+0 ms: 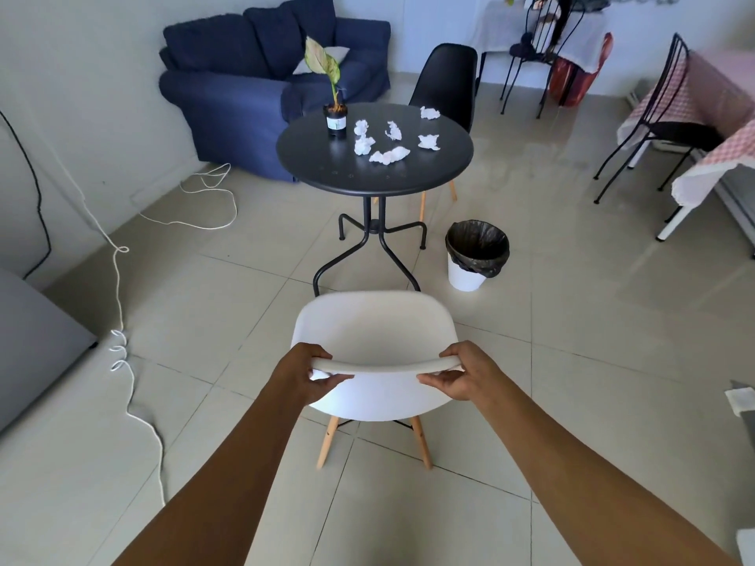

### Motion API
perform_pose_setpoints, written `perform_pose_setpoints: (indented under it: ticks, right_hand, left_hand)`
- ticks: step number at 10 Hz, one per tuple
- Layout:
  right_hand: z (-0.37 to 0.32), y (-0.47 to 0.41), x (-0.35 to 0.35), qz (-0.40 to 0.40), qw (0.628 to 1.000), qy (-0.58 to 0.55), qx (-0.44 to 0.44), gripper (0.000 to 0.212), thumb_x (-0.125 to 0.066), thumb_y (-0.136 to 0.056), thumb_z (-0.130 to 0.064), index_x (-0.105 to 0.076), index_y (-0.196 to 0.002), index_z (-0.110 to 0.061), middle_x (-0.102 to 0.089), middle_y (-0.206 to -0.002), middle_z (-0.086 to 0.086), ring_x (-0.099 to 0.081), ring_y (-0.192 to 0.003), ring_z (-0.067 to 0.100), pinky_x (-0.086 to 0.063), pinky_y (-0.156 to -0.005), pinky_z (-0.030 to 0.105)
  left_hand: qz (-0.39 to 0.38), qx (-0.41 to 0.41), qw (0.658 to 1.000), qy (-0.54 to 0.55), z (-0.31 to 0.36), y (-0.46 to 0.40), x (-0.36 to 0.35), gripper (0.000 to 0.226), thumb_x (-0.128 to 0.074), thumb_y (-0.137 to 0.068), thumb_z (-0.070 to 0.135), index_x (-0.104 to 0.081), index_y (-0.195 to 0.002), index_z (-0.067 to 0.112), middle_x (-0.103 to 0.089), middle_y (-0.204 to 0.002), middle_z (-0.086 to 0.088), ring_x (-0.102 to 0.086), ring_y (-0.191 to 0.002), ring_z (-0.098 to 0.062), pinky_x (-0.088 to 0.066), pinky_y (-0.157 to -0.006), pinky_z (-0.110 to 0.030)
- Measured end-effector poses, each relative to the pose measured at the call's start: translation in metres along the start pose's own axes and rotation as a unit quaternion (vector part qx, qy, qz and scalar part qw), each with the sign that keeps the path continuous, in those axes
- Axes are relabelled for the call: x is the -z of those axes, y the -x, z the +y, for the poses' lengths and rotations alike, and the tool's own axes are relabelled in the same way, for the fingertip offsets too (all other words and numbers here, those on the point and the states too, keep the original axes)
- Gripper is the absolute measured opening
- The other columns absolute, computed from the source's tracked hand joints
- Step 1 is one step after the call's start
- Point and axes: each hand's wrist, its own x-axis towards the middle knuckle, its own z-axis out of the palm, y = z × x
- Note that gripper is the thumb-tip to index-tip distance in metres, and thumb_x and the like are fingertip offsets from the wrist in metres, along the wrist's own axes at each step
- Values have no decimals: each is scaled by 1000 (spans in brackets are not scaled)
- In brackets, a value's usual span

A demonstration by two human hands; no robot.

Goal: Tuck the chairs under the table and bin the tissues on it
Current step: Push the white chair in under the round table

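A white shell chair (374,332) with wooden legs stands on the tiles in front of me, its seat facing the round black table (327,165). My left hand (304,375) and my right hand (465,371) both grip the top rim of its backrest. The chair stands apart from the table, short of its legs. Several crumpled white tissues (388,155) lie scattered on the tabletop. A black chair (447,81) stands at the table's far right side. A white bin (476,255) with a black liner sits on the floor right of the table's base.
A potted plant (336,116) stands on the table's far left. A blue sofa (261,87) sits behind. White rope (122,304) trails over the floor at left. Metal chairs (657,124) and cloth-covered tables (711,108) line the right side.
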Motion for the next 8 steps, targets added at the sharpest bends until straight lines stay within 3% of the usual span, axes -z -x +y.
perform_pose_setpoints:
  ticks: [1,2,3,4,5,6,7,8]
  right_hand:
    - [-4,1,-6,-14,999,30,27,8,-54,-83,5,-51,-90,2,-50,-105,26,-54,-96,46,-51,-95,51]
    - [-11,-3,-13,-22,997,50,46,3,-52,-84,4,-51,-83,1,-51,-101,25,-56,-87,45,-53,-92,50]
    - [-22,-12,-26,-28,995,71,59,6,-50,-85,2,-52,-80,2,-51,-106,27,-56,-97,50,-55,-85,48]
    - [-30,-22,-40,-31,994,74,70,7,-50,-85,1,-52,-79,2,-50,-106,26,-56,-97,50,-55,-87,48]
    - [-43,-43,-69,-29,994,63,83,8,-52,-85,1,-53,-78,1,-51,-100,24,-57,-85,44,-53,-92,49]
    - [-49,-58,-86,-28,995,42,87,9,-51,-85,2,-53,-76,1,-52,-91,21,-57,-76,38,-54,-88,49]
    - [-59,-82,-118,-28,996,15,86,12,-50,-85,3,-53,-74,0,-53,-80,18,-55,-71,32,-55,-81,48]
    - [-66,-96,-140,-23,996,-2,84,12,-50,-85,3,-53,-74,0,-54,-80,18,-56,-73,31,-54,-81,48]
  left_hand:
    - [1,-15,1000,-28,12,0,-4,22,-46,-86,-2,-44,-107,3,-51,-82,-13,-55,-90,-34,-56,-60,-36]
    - [13,-22,999,-30,23,-6,-10,20,-45,-88,-1,-43,-107,2,-52,-85,-15,-54,-94,-34,-56,-58,-35]
    - [21,-20,998,-57,43,-21,-12,23,-54,-89,1,-47,-110,-6,-56,-103,-19,-56,-95,-32,-57,-53,-26]
    - [23,-2,998,-59,57,-49,-9,44,-72,-78,-2,-52,-117,-8,-52,-125,-25,-60,-99,-31,-53,-45,-12]
    - [13,39,999,34,86,-84,-12,54,-86,-66,13,-59,-110,-2,-61,-120,-19,-64,-98,-29,-55,-65,-18]
    - [38,-11,999,-16,99,-96,-20,45,-82,-70,19,-60,-105,2,-64,-106,-17,-65,-90,-29,-54,-69,-23]
    - [29,6,1000,3,139,-142,-20,15,-53,-87,4,-51,-101,2,-56,-88,-15,-60,-74,-29,-59,-57,-28]
    - [13,4,999,-39,160,-161,-19,5,-49,-86,1,-51,-89,5,-54,-86,-14,-60,-73,-28,-59,-53,-31]
